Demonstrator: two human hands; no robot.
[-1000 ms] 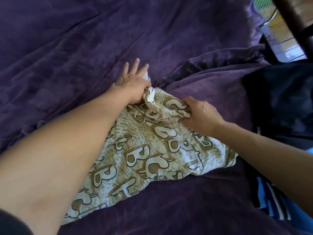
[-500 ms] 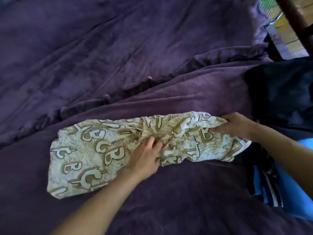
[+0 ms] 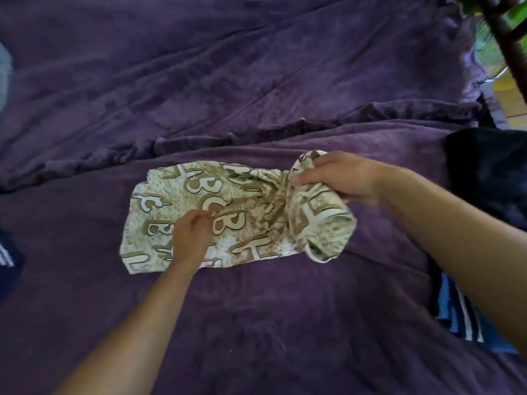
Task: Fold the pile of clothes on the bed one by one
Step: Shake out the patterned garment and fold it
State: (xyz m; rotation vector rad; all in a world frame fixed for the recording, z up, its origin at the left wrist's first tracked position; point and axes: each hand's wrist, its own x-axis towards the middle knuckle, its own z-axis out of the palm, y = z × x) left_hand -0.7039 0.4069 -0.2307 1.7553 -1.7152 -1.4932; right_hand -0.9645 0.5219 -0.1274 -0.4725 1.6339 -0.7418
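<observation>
A cream garment with brown letter print (image 3: 182,201) lies as a long strip across the purple bed cover (image 3: 256,81). My left hand (image 3: 192,235) rests on its middle with fingers curled, pinching the cloth. My right hand (image 3: 339,178) grips the garment's right end, which is lifted off the bed and curls over toward the left. The lifted end hangs in a loose roll below my right hand.
A dark navy garment (image 3: 490,172) lies at the right edge of the bed, with a blue and white striped cloth (image 3: 462,315) below it. Another dark cloth with white stripes (image 3: 7,266) shows at the left edge. A dark post (image 3: 507,38) stands at top right.
The garment went from a bunched heap under both hands to a flat strip. My left hand moved back to its middle. My right hand has lifted the right end and brought it leftward.
</observation>
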